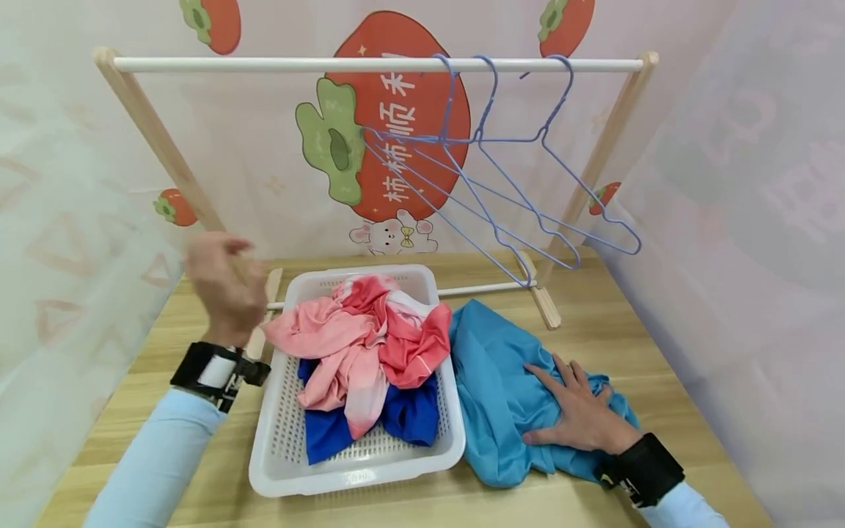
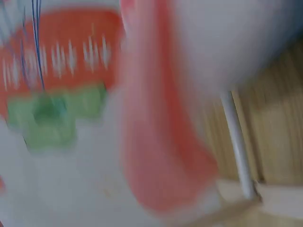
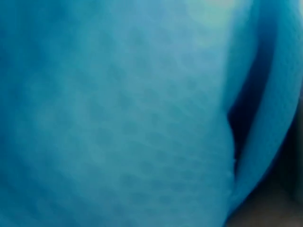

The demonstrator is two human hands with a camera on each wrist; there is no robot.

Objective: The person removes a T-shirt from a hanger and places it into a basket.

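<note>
My left hand point(image 1: 227, 290), blurred, is raised left of the white basket point(image 1: 356, 480), its fingers loosely bent and nothing seen in them. In the left wrist view I make out no hand; pink cloth point(image 2: 165, 175) looms close and blurred. Crumpled pink clothing point(image 1: 337, 334) lies in the basket over a dark blue garment point(image 1: 412, 414). Right of the basket, my right hand point(image 1: 577, 411) rests with spread fingers on a bunched teal garment point(image 1: 495, 389). Teal fabric point(image 3: 142, 118) fills most of the right wrist view, with a dim patch at its lower right corner.
A wooden rack with a white rail point(image 1: 277, 65) stands behind the basket. Three blue wire hangers hang on its right half, the nearest a hanger point(image 1: 485, 209) reaching low. The rack's right foot point(image 1: 544, 304) stands just behind the teal garment on the wooden table point(image 1: 634, 330).
</note>
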